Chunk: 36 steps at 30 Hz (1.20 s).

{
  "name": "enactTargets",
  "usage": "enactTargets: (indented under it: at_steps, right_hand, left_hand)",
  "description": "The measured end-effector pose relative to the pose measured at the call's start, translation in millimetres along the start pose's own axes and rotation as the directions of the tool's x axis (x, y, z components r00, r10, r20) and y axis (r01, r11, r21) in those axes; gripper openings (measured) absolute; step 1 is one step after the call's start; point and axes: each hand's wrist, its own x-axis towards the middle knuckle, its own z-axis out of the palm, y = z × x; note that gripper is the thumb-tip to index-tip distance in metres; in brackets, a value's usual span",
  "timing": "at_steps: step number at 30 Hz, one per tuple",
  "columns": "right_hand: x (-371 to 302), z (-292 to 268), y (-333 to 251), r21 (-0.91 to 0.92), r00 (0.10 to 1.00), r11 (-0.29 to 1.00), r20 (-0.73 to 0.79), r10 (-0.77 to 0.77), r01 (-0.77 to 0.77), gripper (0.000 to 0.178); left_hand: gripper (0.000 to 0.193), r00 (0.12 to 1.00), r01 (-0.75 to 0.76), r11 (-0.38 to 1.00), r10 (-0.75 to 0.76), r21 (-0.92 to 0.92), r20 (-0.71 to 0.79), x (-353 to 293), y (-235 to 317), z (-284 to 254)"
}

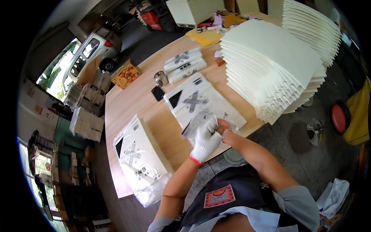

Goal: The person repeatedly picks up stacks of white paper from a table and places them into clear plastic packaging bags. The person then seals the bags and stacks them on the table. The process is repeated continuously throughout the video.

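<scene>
Here, clear plastic [191, 128] lies around the gloved fingers [211, 124].

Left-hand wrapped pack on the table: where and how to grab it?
Probably by the near end of the wrapped pack, coming from the person's side: fingers beneath, thumb on top. It lies flat, and that end reaches the table's near edge, easing access underneath. Grip the thick body; the loose film hanging past the edge looks limp.

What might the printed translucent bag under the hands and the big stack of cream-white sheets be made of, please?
The printed translucent bag looks like thin, glossy plastic film: it wrinkles and catches light. The cream-white sheets look smooth and matte, perhaps foam or card; their pale edges leave it open.
</scene>
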Motion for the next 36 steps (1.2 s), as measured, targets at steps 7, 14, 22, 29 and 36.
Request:
enactTargets:
  at_steps: [7, 14, 22, 29, 36]
  right_hand:
    - [-43.1, -127.9, -85.6, -0.508, 0.934, 0.858, 0.338, 0.113, 0.08, 0.024]
    - [-99.3, -314.4, -129.2, -0.972, 0.89, 0.234, -0.137, -0.436, -0.035, 0.043]
    - [-90.6, -359.5, -125.7, -0.909, 0.992, 0.414, 0.002, -0.127, 0.055, 0.034]
    - [-91.4, -372.6, -118.7, -0.926, 0.952, 0.364, -0.017, -0.305, 0.1, 0.022]
    - [-87.6, -227.9, -179.6, -0.828, 0.84, 0.385, 0.176, -0.513, 0.408, 0.031]
  left_hand:
    - [0.017, 0.98, 0.191, 0.975, -0.196, -0.113, -0.035, 10.7, -1.7, 20.6]
    - [0.023, 0.976, 0.207, 0.958, -0.186, -0.199, 0.116, 43.5, 0.3, 31.8]
    - [0.024, 0.946, 0.106, 0.966, -0.025, -0.237, 0.325, 85.9, 17.5, 41.2]
    - [0.027, 0.92, 0.069, 0.973, 0.024, -0.222, 0.391, 97.6, 35.0, 44.9]
    - [0.031, 0.861, 0.496, 0.571, -0.421, -0.654, 0.286, 101.4, 78.7, 41.1]
